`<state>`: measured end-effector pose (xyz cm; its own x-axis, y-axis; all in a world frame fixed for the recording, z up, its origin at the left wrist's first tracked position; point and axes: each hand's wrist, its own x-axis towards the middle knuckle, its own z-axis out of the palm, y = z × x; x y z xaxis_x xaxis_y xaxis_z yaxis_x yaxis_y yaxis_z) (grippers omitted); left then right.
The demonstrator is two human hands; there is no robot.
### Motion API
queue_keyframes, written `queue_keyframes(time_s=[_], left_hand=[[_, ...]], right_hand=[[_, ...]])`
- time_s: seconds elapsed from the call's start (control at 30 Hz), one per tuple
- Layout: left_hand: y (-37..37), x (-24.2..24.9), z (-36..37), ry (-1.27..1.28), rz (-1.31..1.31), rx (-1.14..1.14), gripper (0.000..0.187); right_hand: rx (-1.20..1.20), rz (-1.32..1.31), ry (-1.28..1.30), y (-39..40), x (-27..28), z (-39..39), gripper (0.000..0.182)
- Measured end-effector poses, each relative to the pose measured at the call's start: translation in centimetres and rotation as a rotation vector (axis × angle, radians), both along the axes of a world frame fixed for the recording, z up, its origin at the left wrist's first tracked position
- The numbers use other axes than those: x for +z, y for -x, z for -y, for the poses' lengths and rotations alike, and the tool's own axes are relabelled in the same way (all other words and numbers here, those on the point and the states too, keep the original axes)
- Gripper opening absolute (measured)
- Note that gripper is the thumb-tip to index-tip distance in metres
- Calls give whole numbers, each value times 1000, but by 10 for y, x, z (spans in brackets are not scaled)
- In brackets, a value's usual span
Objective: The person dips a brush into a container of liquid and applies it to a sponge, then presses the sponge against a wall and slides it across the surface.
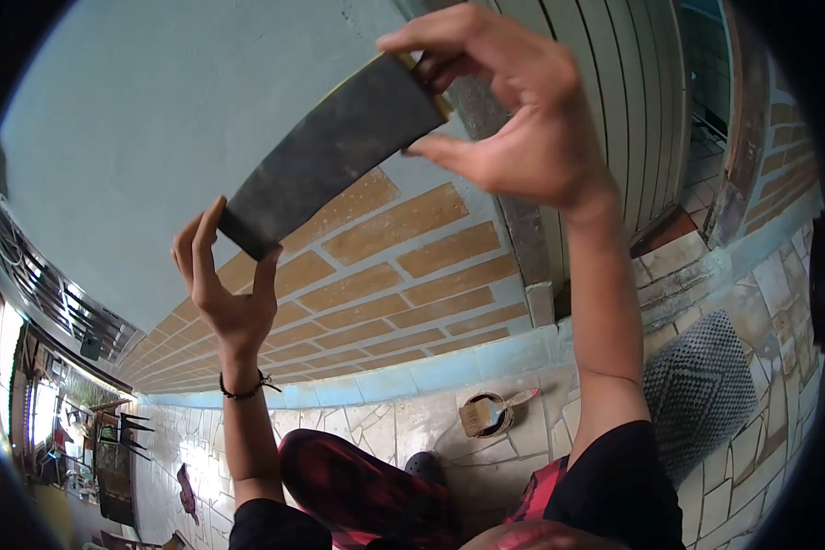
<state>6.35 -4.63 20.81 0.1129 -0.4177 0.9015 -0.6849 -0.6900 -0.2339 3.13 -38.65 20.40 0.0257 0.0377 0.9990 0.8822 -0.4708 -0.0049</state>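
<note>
A dark grey rectangular slab (334, 151) with yellow along its upper edge is held up in front of the wall, slanting upward to the right. My left hand (229, 275) grips its lower left end between thumb and fingers. At the upper right end, my right hand (522, 110) holds it with the thumb below and fingers above. Behind the slab, the pale wall (156, 119) bears ochre brick shapes (394, 234) with light joints on its lower part. On the floor stands a small round container (490, 431) with a paintbrush (478, 417) lying across it.
A grey patterned mat (705, 394) lies on the stone-tiled floor (357, 422) at the right. Beside the wall is a slatted door (614, 110), with a doorway further right. A dark red cloth (187, 495) lies at the left, near furniture (114, 458).
</note>
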Motion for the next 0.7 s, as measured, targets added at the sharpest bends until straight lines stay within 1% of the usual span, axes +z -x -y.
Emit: queue_keyframes(time_s=[0.03,0.13,0.17,0.27,0.37,0.47,0.57,0.63,0.7], left_hand=[[-4,-7,-4,22,14,-13,77],[-16,-26,-5,98,14,-51,76],[-20,-29,-8,86,19,-30,78],[-30,-33,-5,80,25,-35,82],[-35,-34,2,58,54,-21,82],[-38,-40,10,91,63,-13,80],[-43,-46,16,150,65,-39,78],[-46,-50,18,188,47,-69,76],[-48,-50,20,201,51,-65,75]], right_hand=[[-54,51,2,-1,0,-4,72],[-96,137,-25,-10,-5,-8,64],[-166,169,15,-12,-7,-5,65],[-180,85,44,-18,-18,2,64],[-215,73,50,-27,-24,13,61],[-282,81,42,-30,-22,17,59],[-342,67,10,-32,-24,15,61],[-415,46,110,-35,-21,29,59],[-381,1,104,-40,-24,32,58]])
